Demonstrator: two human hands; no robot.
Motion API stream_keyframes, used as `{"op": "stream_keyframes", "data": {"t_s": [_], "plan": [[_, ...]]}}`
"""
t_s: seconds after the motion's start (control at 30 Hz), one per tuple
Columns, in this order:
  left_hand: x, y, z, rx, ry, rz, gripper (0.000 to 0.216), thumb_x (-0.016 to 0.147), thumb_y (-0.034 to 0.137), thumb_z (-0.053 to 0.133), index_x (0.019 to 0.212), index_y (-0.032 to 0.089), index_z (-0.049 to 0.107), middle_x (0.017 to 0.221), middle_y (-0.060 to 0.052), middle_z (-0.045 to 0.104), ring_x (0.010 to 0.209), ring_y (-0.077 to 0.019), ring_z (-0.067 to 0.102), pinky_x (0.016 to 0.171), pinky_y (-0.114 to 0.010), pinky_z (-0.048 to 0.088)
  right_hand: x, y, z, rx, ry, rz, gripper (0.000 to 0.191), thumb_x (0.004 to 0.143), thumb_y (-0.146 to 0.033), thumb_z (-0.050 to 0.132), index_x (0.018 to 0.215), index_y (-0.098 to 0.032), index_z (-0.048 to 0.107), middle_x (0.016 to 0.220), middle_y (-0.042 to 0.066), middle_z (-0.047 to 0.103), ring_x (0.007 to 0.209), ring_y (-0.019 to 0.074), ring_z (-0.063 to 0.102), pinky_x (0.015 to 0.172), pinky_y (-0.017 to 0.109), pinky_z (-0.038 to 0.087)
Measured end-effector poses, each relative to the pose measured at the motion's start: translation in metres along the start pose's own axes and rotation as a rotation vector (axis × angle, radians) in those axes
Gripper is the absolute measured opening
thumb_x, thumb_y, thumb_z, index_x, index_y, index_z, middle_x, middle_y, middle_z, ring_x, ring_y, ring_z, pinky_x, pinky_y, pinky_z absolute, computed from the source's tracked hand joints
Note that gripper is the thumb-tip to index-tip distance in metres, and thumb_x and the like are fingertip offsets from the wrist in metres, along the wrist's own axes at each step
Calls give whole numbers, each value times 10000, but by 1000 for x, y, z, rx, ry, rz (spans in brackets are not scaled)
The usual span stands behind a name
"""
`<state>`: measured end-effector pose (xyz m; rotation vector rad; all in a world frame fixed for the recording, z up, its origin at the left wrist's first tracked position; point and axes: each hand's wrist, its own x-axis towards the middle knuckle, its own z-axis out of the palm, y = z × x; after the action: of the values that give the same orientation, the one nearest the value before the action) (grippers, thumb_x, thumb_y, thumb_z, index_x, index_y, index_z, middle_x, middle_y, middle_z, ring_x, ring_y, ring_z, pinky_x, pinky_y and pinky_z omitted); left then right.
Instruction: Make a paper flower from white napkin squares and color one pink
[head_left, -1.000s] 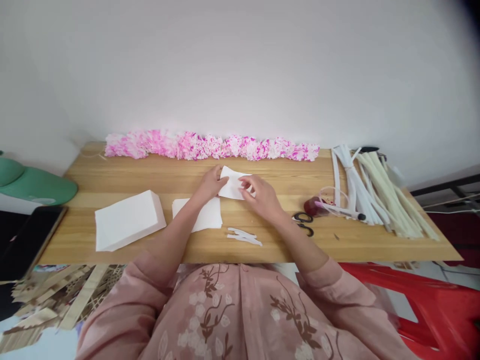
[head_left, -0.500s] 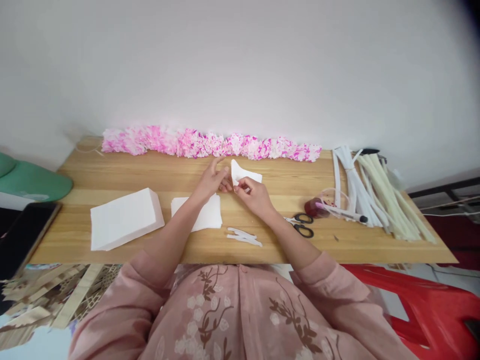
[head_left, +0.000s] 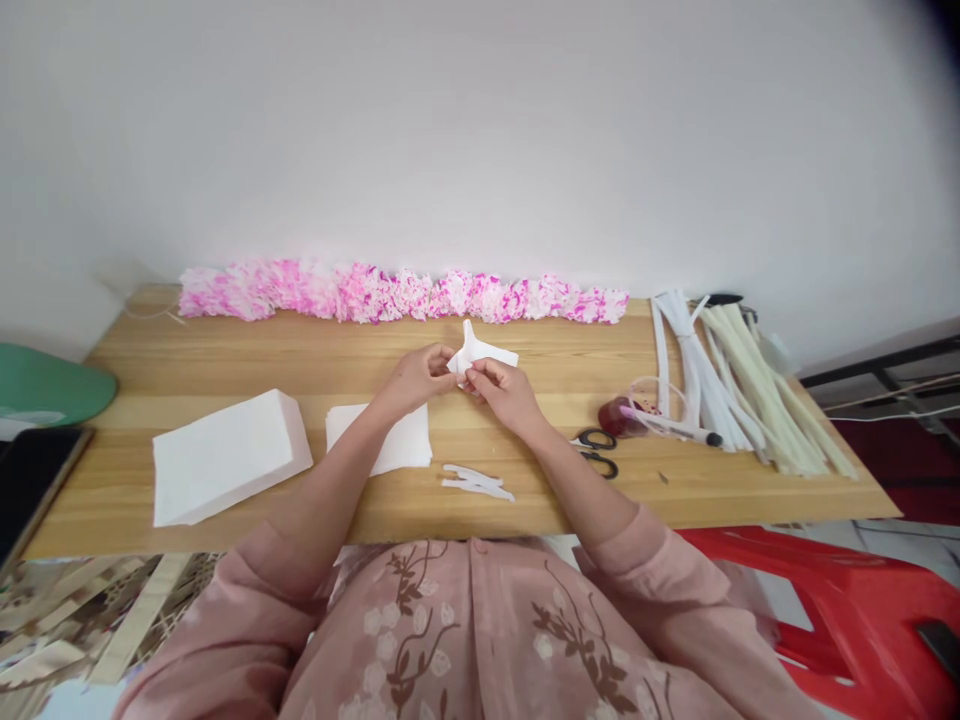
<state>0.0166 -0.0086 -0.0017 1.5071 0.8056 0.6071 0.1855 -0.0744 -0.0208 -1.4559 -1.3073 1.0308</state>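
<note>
grainy wood table [head_left: 300, 350] here, ruffled pink-and-white garland [head_left: 405, 295] across it, smooth boxy white block [head_left: 217, 455] nearer me than the garland; and in front of the garland, my left hand [head_left: 416, 380] and right hand [head_left: 506, 395] both pinch the thin white sheet [head_left: 489, 353], creased into a narrow peak, its right side spreading wide.
</note>
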Motion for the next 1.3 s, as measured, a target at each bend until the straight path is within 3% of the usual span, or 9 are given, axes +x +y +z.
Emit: {"op": "stream_keyframes", "data": {"t_s": [0.3, 0.4, 0.53, 0.63, 0.77, 0.9, 1.0, 1.17, 1.3], "plan": [[2, 3, 0, 26, 59, -59, 219, 766, 361, 657, 864, 169, 619, 751, -23, 694, 721, -161, 664, 650, -254, 512, -1, -1, 0, -67, 11, -40, 210, 864, -413, 556, 817, -231, 650, 772, 9, 698, 684, 156, 614, 626, 278, 500], [3, 1, 0, 5, 101, -86, 181, 763, 325, 663, 841, 167, 625, 689, -18, 679, 673, -152, 659, 641, -255, 521, -2, -8, -3, -40, 78, -46, 223, 850, -433, 573, 787, -226, 628, 749, 4, 678, 652, 150, 594, 626, 277, 493], [4, 1, -2, -40, 170, -104, 179, 748, 298, 673, 841, 159, 611, 711, -27, 686, 641, -135, 645, 614, -248, 526, 0, -16, -13, 190, 317, -99, 203, 815, -426, 612, 783, -233, 558, 756, -19, 617, 683, 145, 596, 722, 289, 524], [4, 6, -4, -212, 222, -87, 221, 707, 306, 687, 824, 160, 570, 781, -24, 685, 699, -138, 659, 622, -254, 553, 5, -18, -24, 395, 427, -150, 187, 809, -392, 589, 772, -241, 485, 792, -15, 605, 799, 156, 624, 825, 307, 529], [1, 26, -10, -401, 234, -87, 252, 681, 294, 683, 801, 169, 499, 731, 3, 643, 652, -123, 644, 623, -282, 573, 10, -20, -35, 597, 537, -180, 240, 768, -396, 598, 781, -249, 408, 853, -12, 622, 834, 156, 636, 776, 295, 533], [-16, 58, -14, -418, 230, -31, 189, 753, 270, 616, 851, 173, 486, 756, 1, 640, 647, -118, 654, 647, -296, 574, 12, -21, -38, 728, 565, -199, 256, 752, -375, 627, 783, -250, 406, 853, -27, 617, 809, 143, 637, 722, 272, 528], [-44, 68, -16, -465, 281, -20, 193, 750, 265, 632, 862, 169, 506, 766, -3, 650, 654, -113, 651, 636, -269, 574, 12, -20, -37, 797, 518, -201, 239, 760, -364, 625, 786, -250, 416, 860, -31, 626, 830, 146, 645, 750, 285, 527], [-103, 34, -23, -506, 496, -167, 237, 696, 281, 705, 804, 163, 530, 730, 9, 618, 644, -103, 625, 584, -242, 582, 12, -19, -34, 831, 453, -185, 226, 760, -343, 640, 775, -246, 436, 818, -43, 617, 790, 139, 638, 711, 269, 506], [-128, -1, -30, -308, 539, -260, 280, 691, 350, 720, 818, 165, 553, 738, 17, 602, 652, -113, 615, 568, -250, 583, 9, -22, -31, 793, 440, -141, 250, 741, -376, 644, 751, -246, 430, 782, -41, 607, 759, 150, 627, 665, 272, 490]]}}
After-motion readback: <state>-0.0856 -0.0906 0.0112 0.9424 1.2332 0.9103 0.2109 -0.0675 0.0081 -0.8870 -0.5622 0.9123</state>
